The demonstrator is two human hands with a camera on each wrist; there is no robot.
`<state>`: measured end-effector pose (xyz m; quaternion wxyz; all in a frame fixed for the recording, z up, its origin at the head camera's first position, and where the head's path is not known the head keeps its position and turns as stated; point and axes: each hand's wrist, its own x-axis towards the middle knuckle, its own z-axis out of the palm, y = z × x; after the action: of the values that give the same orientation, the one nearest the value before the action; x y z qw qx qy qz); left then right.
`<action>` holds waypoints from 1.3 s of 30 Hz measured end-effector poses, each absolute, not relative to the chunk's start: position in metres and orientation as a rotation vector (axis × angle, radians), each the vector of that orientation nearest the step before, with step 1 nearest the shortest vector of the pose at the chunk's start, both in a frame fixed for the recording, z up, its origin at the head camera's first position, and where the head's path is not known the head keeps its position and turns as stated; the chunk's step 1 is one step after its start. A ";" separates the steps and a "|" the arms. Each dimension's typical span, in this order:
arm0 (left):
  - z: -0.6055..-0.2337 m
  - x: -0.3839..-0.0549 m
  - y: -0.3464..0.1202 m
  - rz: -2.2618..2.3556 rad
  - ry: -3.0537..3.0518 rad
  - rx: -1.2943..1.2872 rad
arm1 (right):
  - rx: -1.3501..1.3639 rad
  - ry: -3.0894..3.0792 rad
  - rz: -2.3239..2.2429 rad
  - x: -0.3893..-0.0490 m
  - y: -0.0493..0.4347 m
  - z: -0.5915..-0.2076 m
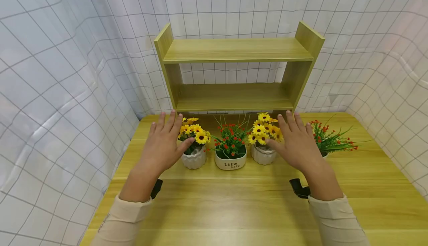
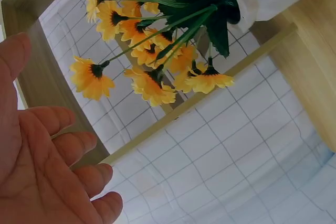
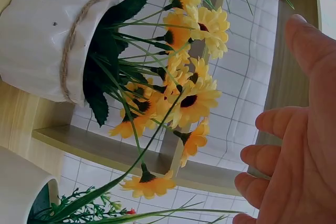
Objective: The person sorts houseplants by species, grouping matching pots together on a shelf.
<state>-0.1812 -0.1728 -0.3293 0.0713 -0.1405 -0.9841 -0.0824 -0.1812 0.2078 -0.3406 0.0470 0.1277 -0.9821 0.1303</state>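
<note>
My left hand [image 1: 164,142] is spread flat in the air, palm down, above the left side of a pot of yellow flowers [image 1: 195,157]. In the left wrist view its fingers [image 2: 79,145] are straight and hold nothing. My right hand [image 1: 295,140] is held the same way, between a second pot of yellow flowers [image 1: 264,155] and a pot of red flowers [image 1: 331,140], which it partly hides. Twine circles the white pot [image 3: 47,40] in the right wrist view. Midway between the hands stands a white "Life" pot with red flowers [image 1: 230,160].
Behind the row of pots stands a two-tier wooden shelf [image 1: 237,51] on the wooden table [image 1: 227,209]. Grid-patterned white curtains [image 1: 50,90] enclose the table at the back and sides. Black straps [image 1: 299,189] show at both wrists.
</note>
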 end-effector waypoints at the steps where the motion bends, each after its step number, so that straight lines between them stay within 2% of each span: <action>1: -0.329 -0.182 -0.174 -0.248 -2.958 -0.426 | 0.391 -2.994 0.399 -0.181 0.208 -0.341; 13: -0.321 -0.209 -0.191 -0.546 -2.771 -0.524 | 0.447 -2.928 0.472 -0.174 0.211 -0.357; 19: -0.309 -0.224 -0.203 -0.721 -2.734 -0.422 | 0.462 -2.846 0.578 -0.166 0.208 -0.368; 28: -0.289 -0.244 -0.205 -1.291 -2.486 -0.163 | 0.380 -2.712 0.777 -0.156 0.202 -0.385; 39: -0.271 -0.270 -0.195 -1.365 -2.437 -0.080 | 0.309 -2.579 0.878 -0.147 0.197 -0.406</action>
<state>-0.2702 -0.1951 -0.2709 0.1727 -0.0282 -0.8589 -0.4813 -0.1473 0.1968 -0.4055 0.1986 0.1103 -0.9219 0.3139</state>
